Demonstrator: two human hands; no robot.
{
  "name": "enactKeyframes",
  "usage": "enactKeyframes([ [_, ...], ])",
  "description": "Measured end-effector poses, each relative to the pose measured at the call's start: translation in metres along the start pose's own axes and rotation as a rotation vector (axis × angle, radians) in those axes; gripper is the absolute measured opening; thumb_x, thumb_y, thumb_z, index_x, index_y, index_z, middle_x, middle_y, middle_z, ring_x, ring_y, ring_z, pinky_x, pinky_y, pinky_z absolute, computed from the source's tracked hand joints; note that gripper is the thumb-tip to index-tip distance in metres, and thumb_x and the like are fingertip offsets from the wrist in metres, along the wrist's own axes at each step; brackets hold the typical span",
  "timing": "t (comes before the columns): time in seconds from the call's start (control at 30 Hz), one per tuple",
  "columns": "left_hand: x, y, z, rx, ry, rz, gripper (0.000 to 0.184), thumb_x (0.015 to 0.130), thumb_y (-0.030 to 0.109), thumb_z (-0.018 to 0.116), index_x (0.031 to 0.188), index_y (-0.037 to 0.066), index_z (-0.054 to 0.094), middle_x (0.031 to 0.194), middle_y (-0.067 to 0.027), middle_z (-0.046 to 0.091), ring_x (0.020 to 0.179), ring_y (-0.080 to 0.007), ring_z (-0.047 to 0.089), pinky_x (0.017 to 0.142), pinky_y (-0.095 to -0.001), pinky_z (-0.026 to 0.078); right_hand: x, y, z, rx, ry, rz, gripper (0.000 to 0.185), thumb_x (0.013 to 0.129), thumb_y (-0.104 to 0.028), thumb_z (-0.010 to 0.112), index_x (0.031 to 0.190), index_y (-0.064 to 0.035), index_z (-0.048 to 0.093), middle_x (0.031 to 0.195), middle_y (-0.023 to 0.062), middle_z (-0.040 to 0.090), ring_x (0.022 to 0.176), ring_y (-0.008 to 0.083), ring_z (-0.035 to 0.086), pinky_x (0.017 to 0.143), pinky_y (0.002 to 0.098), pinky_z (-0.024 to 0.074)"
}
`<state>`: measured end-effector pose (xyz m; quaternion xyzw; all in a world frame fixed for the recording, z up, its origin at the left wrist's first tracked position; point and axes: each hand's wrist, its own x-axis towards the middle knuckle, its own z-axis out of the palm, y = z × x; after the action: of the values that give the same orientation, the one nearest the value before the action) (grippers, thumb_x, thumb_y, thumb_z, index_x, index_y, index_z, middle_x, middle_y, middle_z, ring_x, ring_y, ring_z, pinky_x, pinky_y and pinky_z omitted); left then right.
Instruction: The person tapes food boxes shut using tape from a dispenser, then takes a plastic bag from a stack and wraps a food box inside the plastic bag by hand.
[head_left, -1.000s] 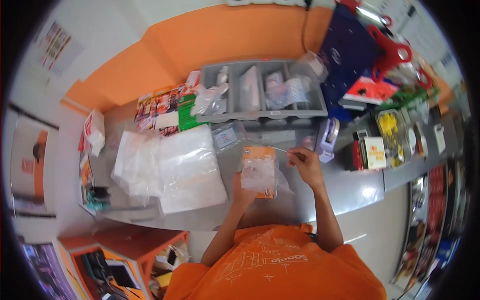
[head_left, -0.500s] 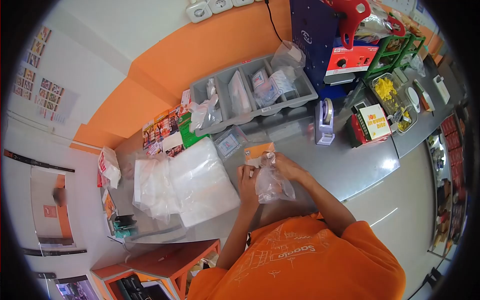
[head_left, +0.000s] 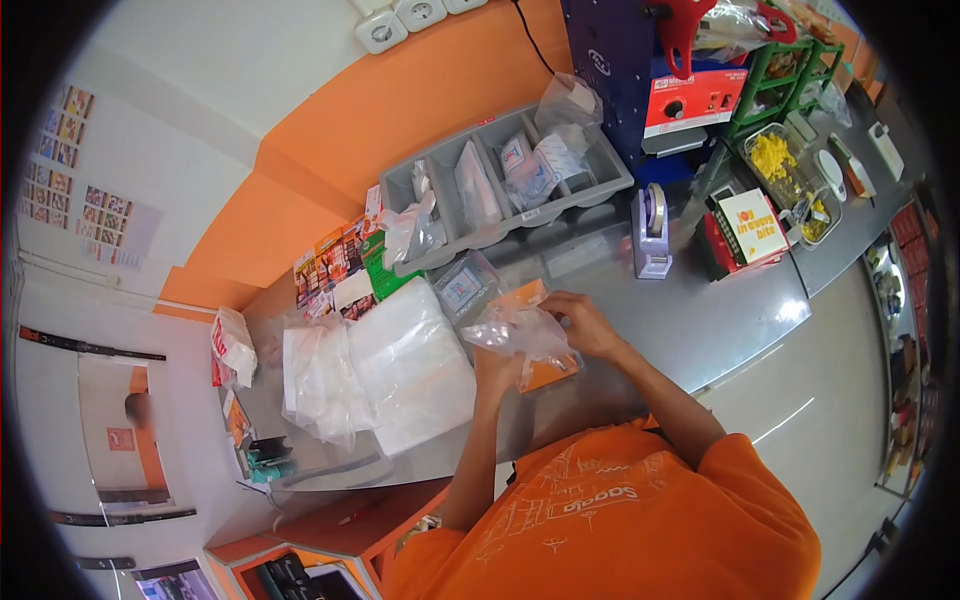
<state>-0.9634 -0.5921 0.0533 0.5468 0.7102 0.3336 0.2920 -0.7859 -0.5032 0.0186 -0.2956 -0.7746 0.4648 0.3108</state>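
A clear plastic bag [head_left: 522, 328] is spread out between my two hands over the steel counter. My right hand [head_left: 583, 325] is at its right side, the fingertips pinching the bag's upper right edge. My left hand [head_left: 493, 368] is at the bag's lower left, and the crumpled plastic hides its fingers. Behind and under the bag lies a flat orange card or packet [head_left: 548, 374], partly covered, so its kind is unclear. A stack of clear plastic bags [head_left: 415, 365] lies left of my left hand. Just beyond the hands is a small clear packet with a blue-printed label [head_left: 462, 288].
A grey divided bin [head_left: 515, 215] with bags and packets stands at the back. Right of it are a tape dispenser [head_left: 653, 235], a printed box [head_left: 752, 228] and a tray with yellow pieces [head_left: 772, 160]. A red-fronted machine [head_left: 690, 105] stands behind. Leaflets [head_left: 335, 262] lie at left.
The bag, hanging down toward me before, is now spread across my left hand and the orange card. More orange shows below it. The view has shifted slightly.
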Motion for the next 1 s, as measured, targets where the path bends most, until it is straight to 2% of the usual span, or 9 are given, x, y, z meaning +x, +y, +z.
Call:
enactKeyframes([
  [0.03,0.002,-0.014,0.006,-0.082,0.049,-0.012,0.027,0.08,0.005,0.068,0.106,-0.001,0.067,0.097,-0.0114,0.069,0.091,-0.0216,0.066,0.079,-0.0353,0.051,-0.009,-0.006,0.005,-0.027,0.127,0.041,0.021,0.079,-0.007,0.071,0.098,0.0003,0.068,0.093,0.0147,0.064,0.081,0.0337,0.064,0.074,0.0392,0.0536],
  [0.17,0.006,-0.033,0.019,-0.29,0.169,0.004,0.03,0.08,0.0,0.068,0.11,0.0,0.065,0.099,-0.0066,0.068,0.092,-0.0192,0.065,0.076,-0.0331,0.052,-0.047,-0.027,0.02,-0.116,0.09,-0.049,0.028,0.082,-0.011,0.07,0.108,-0.0032,0.065,0.098,0.0114,0.062,0.084,0.031,0.064,0.076,0.0391,0.0548],
  [0.33,0.01,-0.02,0.009,-0.537,-0.019,-0.319,0.037,0.079,-0.007,0.06,0.115,-0.001,0.063,0.107,-0.011,0.068,0.095,-0.023,0.067,0.081,-0.0346,0.054,-0.048,-0.026,0.045,-0.349,0.175,-0.244,0.036,0.083,-0.012,0.067,0.118,-0.006,0.062,0.105,0.0085,0.06,0.093,0.0273,0.064,0.081,0.0388,0.0539],
  [0.53,0.012,-0.011,0.004,-0.557,-0.071,-0.41,0.031,0.084,0.0,0.07,0.114,-0.002,0.063,0.103,-0.0109,0.068,0.09,-0.021,0.067,0.074,-0.0329,0.056,-0.052,-0.013,0.046,-0.434,0.107,-0.364,0.033,0.072,-0.01,0.068,0.105,-0.0058,0.068,0.103,0.0064,0.061,0.095,0.0236,0.064,0.082,0.0381,0.0526],
  [0.63,0.013,-0.015,0.002,-0.581,-0.103,-0.424,0.03,0.084,0.002,0.072,0.113,-0.003,0.063,0.102,-0.0102,0.068,0.09,-0.0208,0.067,0.074,-0.0324,0.056,-0.049,-0.017,0.045,-0.344,0.201,-0.379,0.022,0.077,-0.007,0.069,0.099,-0.0043,0.07,0.101,0.0079,0.062,0.092,0.0256,0.064,0.077,0.0356,0.0523],
  [0.73,0.012,-0.019,0.004,-0.632,-0.114,-0.448,0.029,0.084,0.001,0.072,0.112,-0.002,0.064,0.101,-0.0093,0.068,0.089,-0.0203,0.066,0.075,-0.0323,0.055,-0.042,-0.02,0.054,0.133,0.318,-0.153,0.014,0.086,-0.009,0.068,0.099,-0.0032,0.07,0.096,0.007,0.065,0.084,0.0203,0.064,0.072,0.0308,0.0508],
  [0.83,0.012,-0.026,0.003,-0.632,-0.106,-0.465,0.03,0.083,0.0,0.071,0.112,-0.002,0.064,0.101,-0.0091,0.069,0.09,-0.02,0.066,0.077,-0.0319,0.054,-0.038,-0.012,0.053,0.563,0.235,0.239,0.012,0.094,-0.013,0.066,0.098,-0.0024,0.07,0.088,0.0049,0.067,0.074,0.0113,0.062,0.067,0.0252,0.0477],
  [0.93,0.008,-0.028,0.004,-0.642,-0.08,-0.469,0.028,0.083,0.001,0.071,0.111,-0.002,0.066,0.102,-0.0094,0.07,0.091,-0.0197,0.066,0.079,-0.0323,0.053,-0.037,-0.02,0.044,0.803,0.142,0.505,0.015,0.095,-0.015,0.067,0.098,-0.0008,0.069,0.078,0.0027,0.066,0.065,0.0052,0.057,0.057,0.022,0.0439],
  [1.0,0.007,-0.027,0.004,-0.661,-0.061,-0.461,0.027,0.083,0.001,0.072,0.11,-0.002,0.066,0.102,-0.0095,0.07,0.093,-0.0196,0.066,0.08,-0.0326,0.052,-0.034,-0.019,0.044,0.936,0.153,0.561,0.015,0.094,-0.014,0.067,0.098,0.0002,0.068,0.075,0.003,0.066,0.061,0.0054,0.055,0.05,0.0215,0.04],
])
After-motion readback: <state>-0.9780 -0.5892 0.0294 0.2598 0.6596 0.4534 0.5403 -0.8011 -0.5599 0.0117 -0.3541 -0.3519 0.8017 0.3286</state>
